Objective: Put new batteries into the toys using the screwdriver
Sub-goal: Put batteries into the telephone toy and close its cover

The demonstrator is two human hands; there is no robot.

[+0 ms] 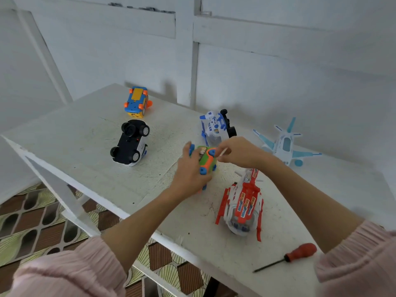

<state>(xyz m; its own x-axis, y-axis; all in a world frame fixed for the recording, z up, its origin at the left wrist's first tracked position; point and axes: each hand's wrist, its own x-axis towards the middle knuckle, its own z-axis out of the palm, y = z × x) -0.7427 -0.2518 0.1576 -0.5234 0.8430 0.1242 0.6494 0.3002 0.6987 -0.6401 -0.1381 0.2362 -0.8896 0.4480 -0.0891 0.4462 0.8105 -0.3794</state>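
White table (90, 146): left hand (189, 174) grips green-orange toy car (206, 160); right hand (237, 152) pinches something small beside it; red-handled screwdriver (287, 257) lies near edge.

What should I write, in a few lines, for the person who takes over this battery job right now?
Left hand grips the green and orange toy car on the white table.
Right hand pinches something small at the car; I cannot tell what.
Screwdriver lies unused near the table's front edge.
Done: cannot tell.
Left: this car, and maybe the other five toys.
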